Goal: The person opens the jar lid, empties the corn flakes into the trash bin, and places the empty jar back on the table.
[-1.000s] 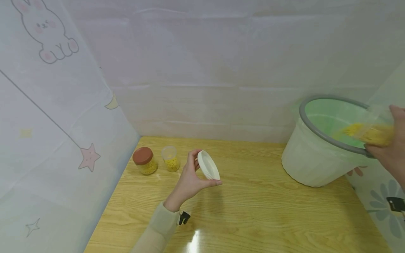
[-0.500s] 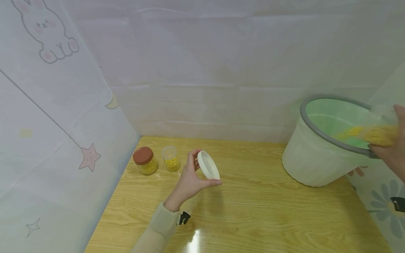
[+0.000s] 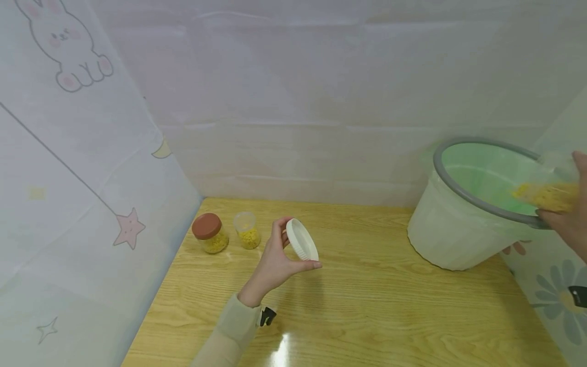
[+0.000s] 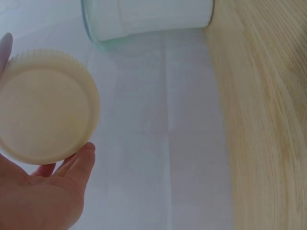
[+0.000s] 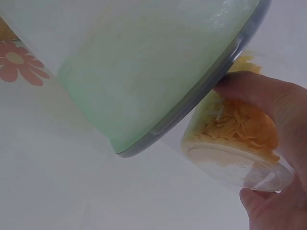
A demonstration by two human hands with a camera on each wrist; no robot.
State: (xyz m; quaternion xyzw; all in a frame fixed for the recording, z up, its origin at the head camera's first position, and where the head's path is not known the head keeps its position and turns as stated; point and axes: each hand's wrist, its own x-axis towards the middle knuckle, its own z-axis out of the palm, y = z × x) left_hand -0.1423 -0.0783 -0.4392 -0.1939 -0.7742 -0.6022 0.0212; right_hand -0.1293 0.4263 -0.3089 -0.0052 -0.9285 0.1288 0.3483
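My left hand (image 3: 275, 260) holds a white ridged lid (image 3: 302, 239) by its edge, tilted above the table, thumb below and fingers at the top. In the left wrist view the round lid (image 4: 48, 110) faces the camera. At the far right, my right hand (image 3: 570, 219) grips a clear plastic jar (image 5: 240, 139) lying on its side over the bin's rim. Yellow flakes (image 3: 550, 196) lie along the jar's lower side, its mouth pointing into the bin. The bin (image 3: 449, 234) is white, lined with a green bag under a grey ring (image 3: 463, 196).
On the wooden table (image 3: 367, 306), at the back left, stand a jar with a reddish-brown lid (image 3: 208, 227) and a smaller clear jar (image 3: 248, 234), both holding yellow bits. Pale printed sheets (image 3: 298, 102) cover the walls behind and at the sides.
My right hand and the jar have shifted slightly right. The stream of yellow flakes reaching past the jar's mouth has shrunk back. The left hand and lid stay put.
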